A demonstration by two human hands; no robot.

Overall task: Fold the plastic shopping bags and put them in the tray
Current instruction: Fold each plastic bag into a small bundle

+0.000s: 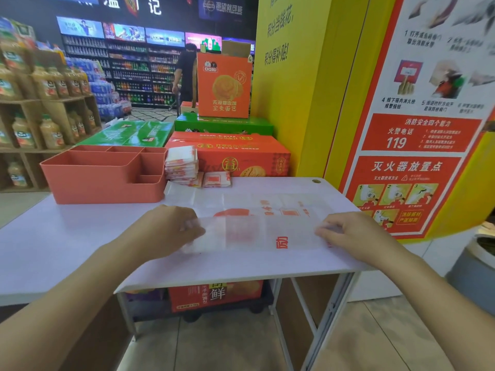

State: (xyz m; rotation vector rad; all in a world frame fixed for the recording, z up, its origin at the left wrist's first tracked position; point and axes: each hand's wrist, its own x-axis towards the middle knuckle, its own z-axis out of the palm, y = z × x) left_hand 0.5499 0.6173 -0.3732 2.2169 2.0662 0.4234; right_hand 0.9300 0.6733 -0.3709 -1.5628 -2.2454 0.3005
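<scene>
A white plastic shopping bag with red print lies flat across the white table. Its near long edge is lifted and folded over toward the far side. My left hand pinches the left end of that raised edge. My right hand pinches the right end. A salmon-coloured tray with several compartments stands at the table's back left. No bag shows inside it from this angle. Beside the tray sits a stack of folded bags, with one more folded bag lying flat to its right.
Orange and green cartons are piled behind the table against a yellow wall. Shelves of juice bottles stand at the left. A person stands in the far aisle. A grey bin sits at the right.
</scene>
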